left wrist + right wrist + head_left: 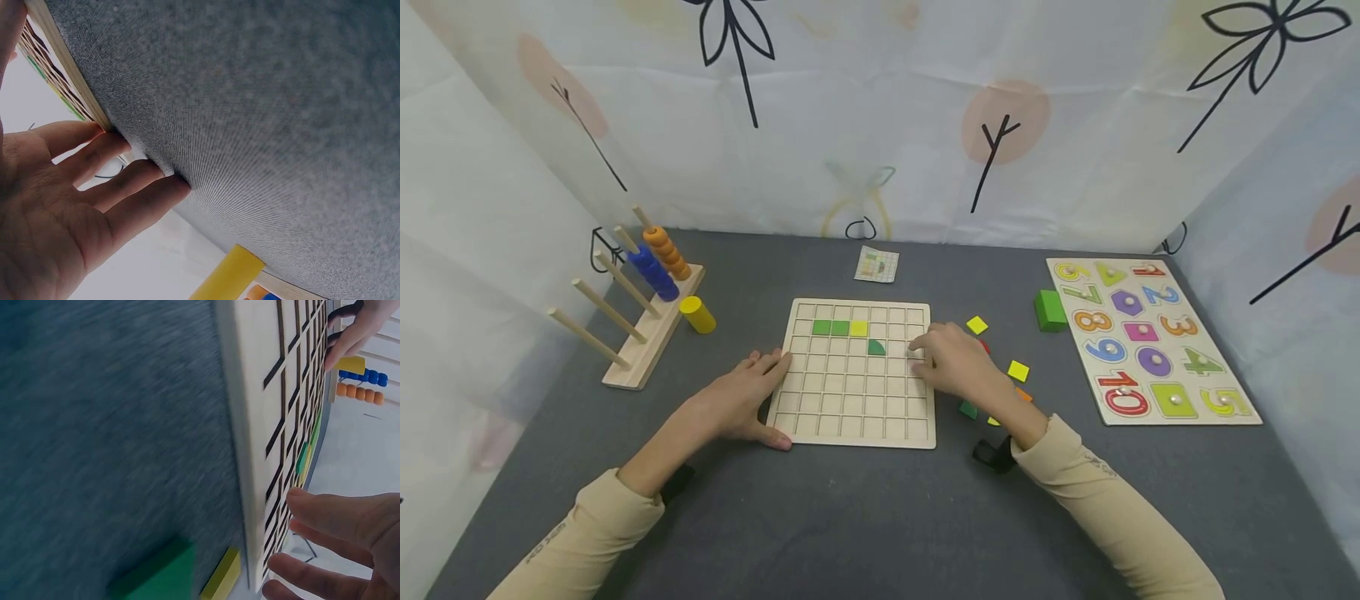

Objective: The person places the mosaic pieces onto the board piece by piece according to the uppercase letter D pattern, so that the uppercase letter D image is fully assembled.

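Lying between both loose-fingered hands, the gridded board touches the left and extends beneath the right.

Grid bd. smooth, matt wd.

Pale back wall, lightly creased, printed with black flowers, twigs, peach discs. Left wall, right wall also pale. Dark grey table between. Soft light.
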Demonstrator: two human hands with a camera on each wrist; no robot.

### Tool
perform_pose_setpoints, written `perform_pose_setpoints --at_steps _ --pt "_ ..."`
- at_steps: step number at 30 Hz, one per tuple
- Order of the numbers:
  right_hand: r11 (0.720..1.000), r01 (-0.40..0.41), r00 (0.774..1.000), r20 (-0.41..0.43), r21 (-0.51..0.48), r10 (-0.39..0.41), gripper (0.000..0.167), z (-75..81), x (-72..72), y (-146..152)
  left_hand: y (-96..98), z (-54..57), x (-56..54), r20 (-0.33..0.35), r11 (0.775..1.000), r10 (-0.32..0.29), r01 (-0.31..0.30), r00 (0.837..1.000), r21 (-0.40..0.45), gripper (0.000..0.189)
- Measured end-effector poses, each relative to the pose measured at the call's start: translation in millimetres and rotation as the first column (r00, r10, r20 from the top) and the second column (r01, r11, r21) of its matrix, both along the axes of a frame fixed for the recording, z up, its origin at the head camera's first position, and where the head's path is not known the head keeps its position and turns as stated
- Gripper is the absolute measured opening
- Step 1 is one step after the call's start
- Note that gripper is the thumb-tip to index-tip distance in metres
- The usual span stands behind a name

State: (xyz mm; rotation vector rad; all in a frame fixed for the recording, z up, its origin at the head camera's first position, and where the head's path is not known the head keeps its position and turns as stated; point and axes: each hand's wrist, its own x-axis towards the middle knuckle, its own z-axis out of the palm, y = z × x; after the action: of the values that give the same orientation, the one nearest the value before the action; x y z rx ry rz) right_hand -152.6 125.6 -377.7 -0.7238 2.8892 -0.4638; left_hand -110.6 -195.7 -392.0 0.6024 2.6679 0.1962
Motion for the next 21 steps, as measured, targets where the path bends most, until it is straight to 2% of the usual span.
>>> perform_pose_setpoints --at_steps 6,21 --pt "0.999 0.037 0.999 -0.004 0.038 -0.037 0.027 -2.3 3.3 15 -0.7 -0.6 -0.2 0.006 1.0 0.002 -0.002 1.0 0.002 0.128" --pt "0.994 0.108 0.993 -0.057 0.029 -0.107 0.031 -5.3 10.9 53 1.4 2.5 0.9 0.006 1.0 0.0 0.0 1.0 0.001 0.128"
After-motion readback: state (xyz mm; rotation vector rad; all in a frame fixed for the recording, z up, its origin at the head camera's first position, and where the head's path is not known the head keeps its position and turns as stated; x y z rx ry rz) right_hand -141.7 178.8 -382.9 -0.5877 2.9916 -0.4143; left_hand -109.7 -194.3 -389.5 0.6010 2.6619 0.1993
